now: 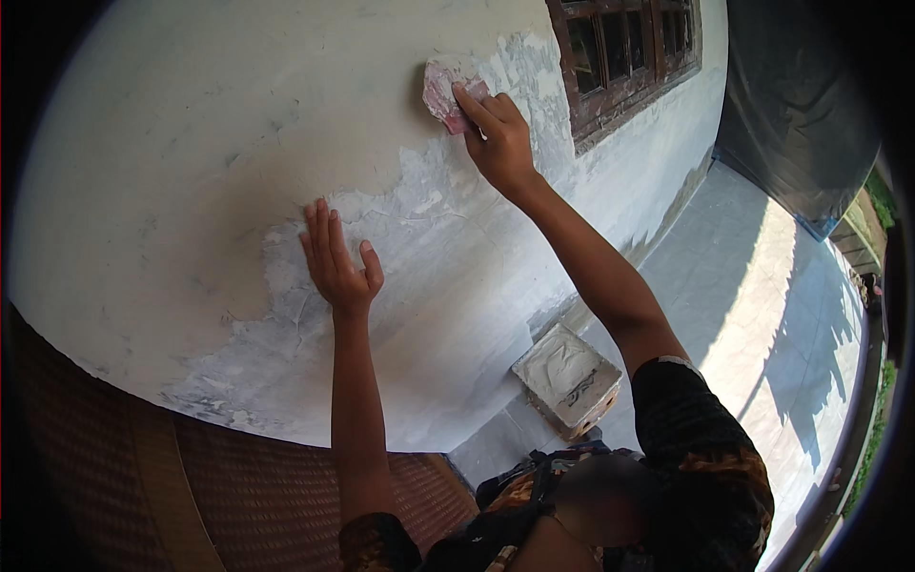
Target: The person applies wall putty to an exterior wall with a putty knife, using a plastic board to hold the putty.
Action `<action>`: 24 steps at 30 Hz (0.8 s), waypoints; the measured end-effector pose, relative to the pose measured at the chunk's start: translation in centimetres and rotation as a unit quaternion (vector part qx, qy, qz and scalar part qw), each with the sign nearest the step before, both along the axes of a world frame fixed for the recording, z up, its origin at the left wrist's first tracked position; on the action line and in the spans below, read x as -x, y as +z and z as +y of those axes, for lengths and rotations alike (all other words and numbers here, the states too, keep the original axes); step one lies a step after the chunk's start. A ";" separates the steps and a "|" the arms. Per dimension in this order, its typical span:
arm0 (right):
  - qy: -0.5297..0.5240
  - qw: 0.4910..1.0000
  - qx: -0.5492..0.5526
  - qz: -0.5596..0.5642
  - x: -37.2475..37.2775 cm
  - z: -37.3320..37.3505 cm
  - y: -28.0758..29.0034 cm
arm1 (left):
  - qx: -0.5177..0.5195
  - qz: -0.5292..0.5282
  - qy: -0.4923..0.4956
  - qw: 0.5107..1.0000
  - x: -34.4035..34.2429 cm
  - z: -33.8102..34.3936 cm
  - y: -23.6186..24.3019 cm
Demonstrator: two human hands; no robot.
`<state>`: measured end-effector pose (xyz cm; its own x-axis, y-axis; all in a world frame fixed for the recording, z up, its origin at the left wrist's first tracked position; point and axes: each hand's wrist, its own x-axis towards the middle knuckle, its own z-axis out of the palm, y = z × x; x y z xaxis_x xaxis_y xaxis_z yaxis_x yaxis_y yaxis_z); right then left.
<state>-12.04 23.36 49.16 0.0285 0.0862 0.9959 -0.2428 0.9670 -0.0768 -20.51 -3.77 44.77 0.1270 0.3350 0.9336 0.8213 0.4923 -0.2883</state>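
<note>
My right hand (pixel 498 143) is closed on a flat pink putty spreader (pixel 448 88) caked with whitish putty, its index finger stretched along the back. The spreader lies against the wall (pixel 191 124), near the window's lower left corner. Lower and to the left, my left hand (pixel 338 257) rests on the same wall with straight fingers and the thumb apart, holding nothing. Cream coating covers the upper left of the wall. Around and below both hands, a ragged-edged patch of grey-white surface (pixel 410 276) shows.
A square container (pixel 569 377) of pale putty stands on the grey tiled floor (pixel 705 248) by the wall's foot. Above right is a brown wooden window frame (pixel 620 100). A dark sheet (pixel 791 105) hangs beyond it. Brown woven furniture (pixel 257 505) borders the lower left.
</note>
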 end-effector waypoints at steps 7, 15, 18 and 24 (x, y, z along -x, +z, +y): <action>0.043 0.993 -0.044 -0.096 0.5 -1.5 -8.7 | 0.020 -0.029 0.019 0.999 0.2 0.4 -2.6; 0.035 0.999 -0.030 -0.017 -0.6 -0.1 -0.4 | 0.006 -0.014 -0.002 1.000 -0.6 3.6 -2.1; 0.019 0.998 -0.065 -0.012 0.8 0.5 -0.6 | 0.000 -0.018 -0.024 1.000 -0.5 5.8 -2.3; 0.087 0.989 -0.093 -0.076 -0.3 -1.9 -10.9 | -0.008 -0.025 -0.011 1.000 -0.4 5.2 -2.7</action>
